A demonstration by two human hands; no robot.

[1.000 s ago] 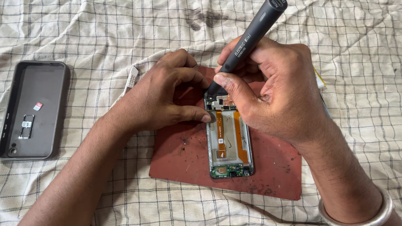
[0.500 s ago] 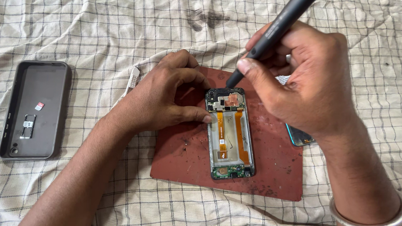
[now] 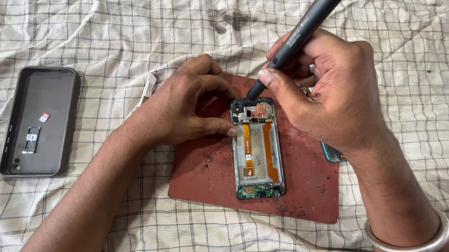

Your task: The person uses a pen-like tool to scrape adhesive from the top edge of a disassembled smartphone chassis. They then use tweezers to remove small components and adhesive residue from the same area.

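Observation:
An opened phone [image 3: 258, 149] with orange flex cables and a bare circuit board lies lengthwise on a reddish-brown mat [image 3: 206, 177]. My left hand [image 3: 184, 108] rests on the mat, its fingertips pressing the phone's upper left edge. My right hand [image 3: 330, 91] grips a dark grey pen-shaped electric screwdriver [image 3: 297, 39], tilted, with its tip down on the phone's top left corner. A silver bangle [image 3: 409, 243] sits on my right wrist.
A grey phone back cover [image 3: 40, 120] lies on the checked cloth [image 3: 111, 25] at the left, with a small card tray and tiny parts inside. A white ridged piece [image 3: 148, 87] lies by my left hand. A teal-edged part [image 3: 332, 154] peeks out under my right hand.
My right hand swung the screwdriver out to the right and up, then brought its tip back down to the phone's top corner. My left hand stayed on the phone.

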